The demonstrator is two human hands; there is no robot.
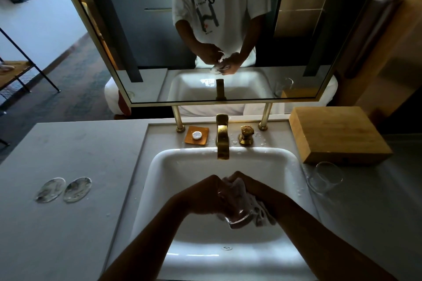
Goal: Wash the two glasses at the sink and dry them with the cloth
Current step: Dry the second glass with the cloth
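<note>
Over the white sink [283, 166] I hold a clear glass [237, 218], its base toward me. My left hand [205, 196] grips the glass from the left. My right hand [253, 189] is closed on a white cloth [262, 212] that is pressed into and around the glass. A second clear glass [325, 179] stands upright on the counter to the right of the basin, in front of a wooden box.
A gold faucet [222, 137] and its handle [246, 134] stand behind the basin, with no water seen running. An orange soap dish [203, 137] holds a small white soap. Two round clear coasters [64, 189] lie on the left counter. A wooden box [338, 134] sits at the right. A mirror hangs above.
</note>
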